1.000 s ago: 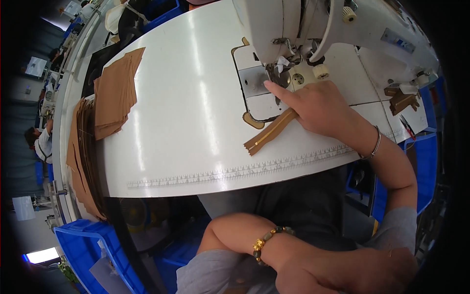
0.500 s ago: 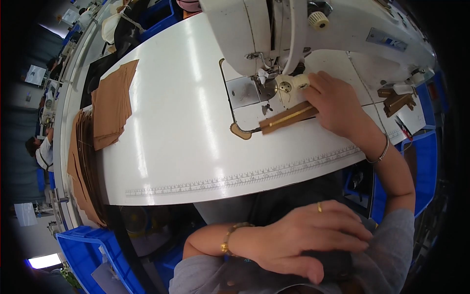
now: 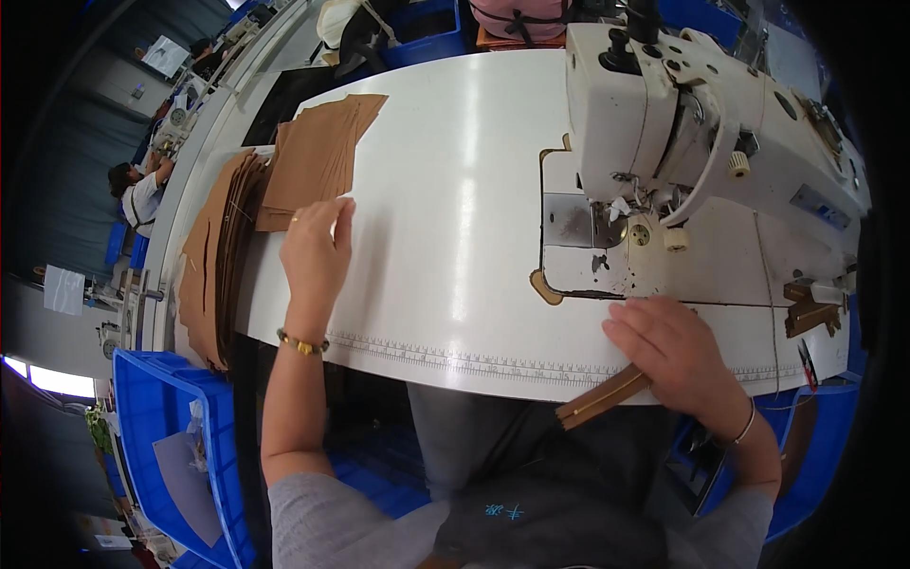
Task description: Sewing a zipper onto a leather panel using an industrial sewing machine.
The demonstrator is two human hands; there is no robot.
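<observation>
**Right hand closes on a brown zipper while the left is at a brown stack**

Nearest, right of lower centre, the right hand (image 3: 675, 356) is bent over a brown zipper (image 3: 602, 400), fingers close together and curled down on it. The zipper's free end sticks out toward the lower left, past the front edge of the white worktop (image 3: 436, 237). A printed ruler scale (image 3: 474, 364) runs along that edge.

Left of centre, the left hand (image 3: 318, 251) is loosely curled above the worktop, thumb and fingertips near each other, just at the lower edge of a fanned stack of brown panels (image 3: 318, 152); I cannot tell whether they pinch a panel. More brown pieces (image 3: 223, 256) drape over the worktop's left side.

Beyond the right hand, at upper right, stands a white sewing machine (image 3: 630, 133). Farthest, at upper left, sits another person (image 3: 142, 194).
</observation>
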